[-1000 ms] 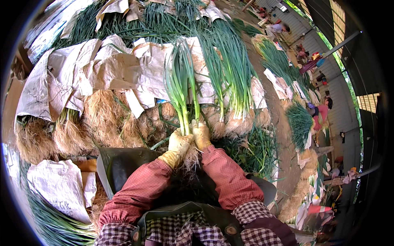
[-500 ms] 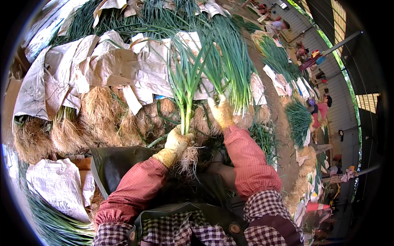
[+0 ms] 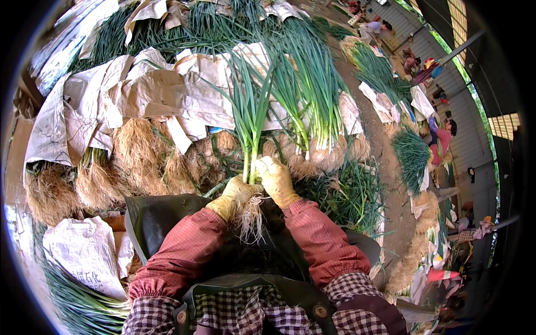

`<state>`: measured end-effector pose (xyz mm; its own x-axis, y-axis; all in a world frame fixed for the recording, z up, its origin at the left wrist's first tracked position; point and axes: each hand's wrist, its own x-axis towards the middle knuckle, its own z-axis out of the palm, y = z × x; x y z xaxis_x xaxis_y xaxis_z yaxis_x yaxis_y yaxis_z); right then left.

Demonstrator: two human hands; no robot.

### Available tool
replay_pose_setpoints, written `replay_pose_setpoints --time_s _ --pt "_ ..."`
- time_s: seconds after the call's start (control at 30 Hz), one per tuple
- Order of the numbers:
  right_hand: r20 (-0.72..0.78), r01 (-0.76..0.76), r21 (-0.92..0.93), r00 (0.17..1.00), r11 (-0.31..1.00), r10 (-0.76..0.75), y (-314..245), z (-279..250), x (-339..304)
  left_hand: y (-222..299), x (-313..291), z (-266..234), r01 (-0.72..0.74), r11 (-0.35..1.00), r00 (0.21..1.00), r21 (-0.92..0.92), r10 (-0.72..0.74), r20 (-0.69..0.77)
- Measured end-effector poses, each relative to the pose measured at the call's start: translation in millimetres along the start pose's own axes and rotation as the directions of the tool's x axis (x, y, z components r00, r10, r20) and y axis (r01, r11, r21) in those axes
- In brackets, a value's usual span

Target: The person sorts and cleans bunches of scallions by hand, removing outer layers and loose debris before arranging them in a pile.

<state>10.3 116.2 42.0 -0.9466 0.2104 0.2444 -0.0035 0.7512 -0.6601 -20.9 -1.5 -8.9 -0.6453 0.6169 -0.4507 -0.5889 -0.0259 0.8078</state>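
My left hand (image 3: 237, 195), in a yellowish glove, is closed around the lower stems of a few green onions (image 3: 251, 151) held upright over my lap. Their pale roots (image 3: 248, 220) hang below the fist. My right hand (image 3: 274, 180), gloved alike, has its fingers pinched against the same stems just above the left one. Beyond it, a bunch of green onions (image 3: 318, 120) with cleaner white ends lies on the cloth, leaves pointing away from me.
Large bundles with tan roots (image 3: 134, 148) lie under pale sacking (image 3: 156, 89) ahead and to the left. Trimmed green leaves (image 3: 352, 195) are heaped at the right. A white sack (image 3: 84, 251) covers more onions at the lower left. Other people (image 3: 442, 139) sit along the right side.
My right hand has come back from the bunch on the cloth, toward me and left, and closed on the stems in my left hand. The left hand has barely moved.
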Motion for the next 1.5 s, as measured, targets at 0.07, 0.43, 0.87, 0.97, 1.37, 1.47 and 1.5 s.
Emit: replay_pose_setpoints --time_s 0.07,0.43,0.87,0.97,1.37,1.47,1.5 --pt "-0.088 -0.002 0.289 0.996 0.957 0.028 -8 -8 -9 0 2 -3 0.027 0.977 0.999 -0.210 -0.030 -0.011" --pt "0.236 -0.263 -0.496 0.876 0.827 0.421 81 -112 -66 22 -13 9 -0.048 0.854 0.995 -0.519 -0.004 -0.098" --pt "0.182 -0.308 0.439 0.950 0.844 0.252 28 38 -25 -26 13 -2 0.242 0.599 0.963 -0.763 -0.244 0.113" --pt "0.180 -0.420 0.423 0.908 0.803 0.379 52 56 -41 -20 16 8 0.084 0.852 0.982 -0.516 -0.160 -0.103" --pt "0.231 -0.294 -0.338 0.895 0.894 0.382 101 -36 -14 3 4 8 0.170 0.985 0.966 0.042 -0.158 -0.207" --pt "-0.235 -0.378 -0.567 0.926 0.732 0.296 116 -75 55 -6 8 13 0.166 0.981 0.976 -0.103 -0.178 -0.122" --pt "-0.131 -0.464 -0.505 0.874 0.728 0.467 135 -83 68 -4 8 19 0.124 0.981 0.981 -0.146 -0.144 -0.130"
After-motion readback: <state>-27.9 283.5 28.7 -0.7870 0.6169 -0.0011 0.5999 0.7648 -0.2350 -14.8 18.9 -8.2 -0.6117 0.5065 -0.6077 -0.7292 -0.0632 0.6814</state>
